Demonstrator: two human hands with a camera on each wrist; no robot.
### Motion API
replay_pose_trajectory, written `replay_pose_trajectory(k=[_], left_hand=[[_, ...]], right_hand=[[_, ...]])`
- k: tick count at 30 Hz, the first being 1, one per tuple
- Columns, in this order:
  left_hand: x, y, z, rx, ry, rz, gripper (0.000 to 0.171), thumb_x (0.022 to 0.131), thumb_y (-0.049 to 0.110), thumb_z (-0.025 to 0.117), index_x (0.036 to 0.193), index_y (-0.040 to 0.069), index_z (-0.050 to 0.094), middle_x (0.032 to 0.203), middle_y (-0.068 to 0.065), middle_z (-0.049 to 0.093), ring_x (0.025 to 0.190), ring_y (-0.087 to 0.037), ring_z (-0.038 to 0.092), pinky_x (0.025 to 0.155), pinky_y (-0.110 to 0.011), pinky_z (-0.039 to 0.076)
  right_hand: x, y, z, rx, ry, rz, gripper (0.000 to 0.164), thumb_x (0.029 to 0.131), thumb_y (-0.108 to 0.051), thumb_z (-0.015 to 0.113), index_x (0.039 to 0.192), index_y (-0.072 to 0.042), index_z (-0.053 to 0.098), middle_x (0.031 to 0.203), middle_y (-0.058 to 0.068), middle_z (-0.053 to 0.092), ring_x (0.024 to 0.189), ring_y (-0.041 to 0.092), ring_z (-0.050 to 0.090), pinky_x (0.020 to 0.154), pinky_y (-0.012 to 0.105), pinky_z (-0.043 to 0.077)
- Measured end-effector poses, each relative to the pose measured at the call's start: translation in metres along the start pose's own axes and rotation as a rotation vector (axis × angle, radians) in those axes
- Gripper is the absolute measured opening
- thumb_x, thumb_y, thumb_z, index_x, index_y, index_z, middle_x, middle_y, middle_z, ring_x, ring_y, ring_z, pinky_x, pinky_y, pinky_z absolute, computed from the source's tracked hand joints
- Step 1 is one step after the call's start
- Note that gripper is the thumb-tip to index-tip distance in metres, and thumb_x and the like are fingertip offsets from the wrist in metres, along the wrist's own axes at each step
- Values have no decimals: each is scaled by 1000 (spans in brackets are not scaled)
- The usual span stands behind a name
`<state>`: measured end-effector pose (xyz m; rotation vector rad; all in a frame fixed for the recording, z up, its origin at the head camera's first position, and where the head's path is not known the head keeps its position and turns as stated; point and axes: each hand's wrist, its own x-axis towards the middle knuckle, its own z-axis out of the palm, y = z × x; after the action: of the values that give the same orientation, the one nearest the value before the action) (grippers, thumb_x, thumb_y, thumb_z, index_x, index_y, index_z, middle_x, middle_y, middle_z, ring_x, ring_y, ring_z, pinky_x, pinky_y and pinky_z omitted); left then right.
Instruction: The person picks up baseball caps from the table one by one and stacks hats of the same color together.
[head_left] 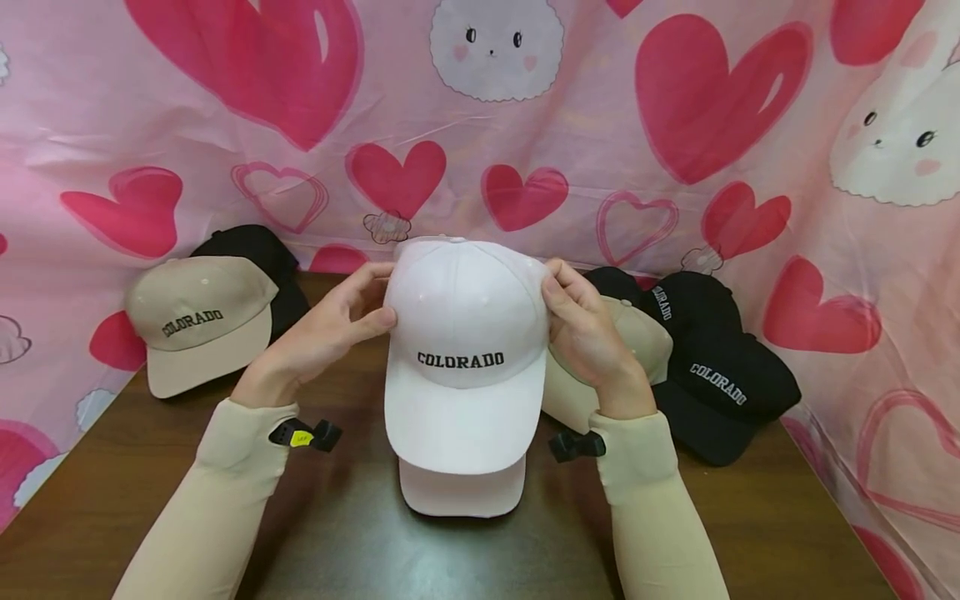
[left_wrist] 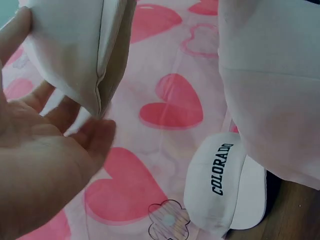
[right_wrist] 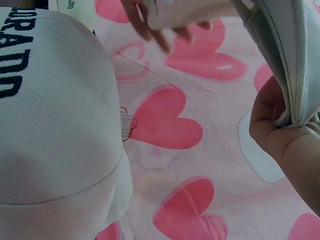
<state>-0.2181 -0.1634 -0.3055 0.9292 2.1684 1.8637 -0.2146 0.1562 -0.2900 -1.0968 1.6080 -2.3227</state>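
Over the dark brown wooden table (head_left: 333, 508), head view: a white cloth ball cap w/ black COLORADO lettering (head_left: 465, 329) is btwn my left hand (head_left: 318, 333) & right hand (head_left: 592, 342), thumb & fingers at each side, approx. mid-table. A pinkish-white curved brim (head_left: 461, 492) pokes out just below its brim. If I tip things, those two brims could catch & drag askew. My R wrist is right by a tan cloth cap (head_left: 647, 340) & a black cloth cap w/ white lettering (head_left: 723, 383); a wide elbow swing might shove those.

L wrist view: thumb on one face of a raised white cap (left_wrist: 65, 47), other fingers curled loosely behind it. Light hold imo, so that side could slip if R pulls alone. A big smooth white crown (left_wrist: 272, 100) is apart from it, pink heart-print backdrop (left_wrist: 172, 105) showing btwn.

R wrist view: fingers narrow, pinching a folded white rim (right_wrist: 297, 70); squeezing too hard could crease it. A white crown w/ part-lettering (right_wrist: 60, 130) is well apart. Can't tell which one the head view shows on top; misjudging that gap might mean a bump.
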Motion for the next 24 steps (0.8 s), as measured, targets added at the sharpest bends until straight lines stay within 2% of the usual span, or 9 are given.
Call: replay_pose_trajectory(k=[3, 8, 11, 14, 16, 19, 21, 24], left_hand=[[-2, 4, 0, -19, 20, 25, 42, 96, 15, 58, 135, 17, 44, 126, -11, 47, 115, -30, 44, 90, -40, 48], [-4, 8, 3, -69, 31, 58, 31, 97, 12, 57, 127, 8, 49, 114, -19, 47, 105, -33, 47, 82, -35, 52], [-3, 9, 5, -116, 29, 49, 30, 97, 12, 56, 126, 5, 47, 113, -21, 46, 103, -33, 49, 81, -35, 52], [-2, 7, 7, -144, 21, 14, 29, 98, 13, 55, 125, 5, 47, 113, -21, 46, 103, -33, 51, 81, -36, 52], [0, 6, 9, -148, 11, -14, 29, 98, 13, 54, 125, 6, 47, 114, -20, 47, 104, -33, 52, 81, -37, 51], [2, 3, 11, -155, -9, -54, 28, 99, 16, 54, 125, 7, 47, 117, -19, 48, 106, -34, 52, 84, -39, 49], [2, 1, 12, -164, -26, -82, 28, 99, 17, 53, 125, 7, 47, 119, -18, 49, 107, -34, 52, 86, -41, 48], [4, -3, 14, -178, -59, -118, 28, 99, 19, 52, 125, 8, 47, 120, -17, 51, 106, -32, 53, 85, -41, 49]], right_hand=[[-1, -1, -2, -28, 1, 47, 17, 103, -22, 43, 100, -6, 48, 94, 7, 53, 85, 20, 53, 72, 30, 46], [-3, -1, -7, -160, -10, 158, 14, 103, -17, 44, 102, -3, 48, 95, 9, 50, 90, 22, 49, 77, 29, 44], [-5, -2, -10, -269, -4, 199, 15, 103, -17, 45, 102, -2, 49, 88, 10, 47, 73, 18, 45, 65, 23, 41], [-7, -5, -14, -364, 2, 237, 18, 103, -20, 46, 103, -3, 50, 76, 8, 41, 56, 16, 33, 50, 24, 30], [-8, -6, -16, -410, -2, 269, 20, 103, -23, 46, 105, -4, 51, 72, 7, 38, 53, 16, 29, 47, 25, 26], [-9, -7, -20, -475, -32, 308, 22, 102, -27, 48, 107, -6, 53, 77, 9, 43, 61, 19, 39, 52, 26, 34], [-9, -7, -21, -518, -64, 331, 23, 101, -29, 49, 108, -8, 54, 86, 11, 50, 74, 22, 48, 63, 28, 43], [-9, -5, -23, -543, -113, 355, 23, 100, -28, 51, 109, -7, 55, 98, 14, 57, 94, 27, 53, 81, 35, 47]])
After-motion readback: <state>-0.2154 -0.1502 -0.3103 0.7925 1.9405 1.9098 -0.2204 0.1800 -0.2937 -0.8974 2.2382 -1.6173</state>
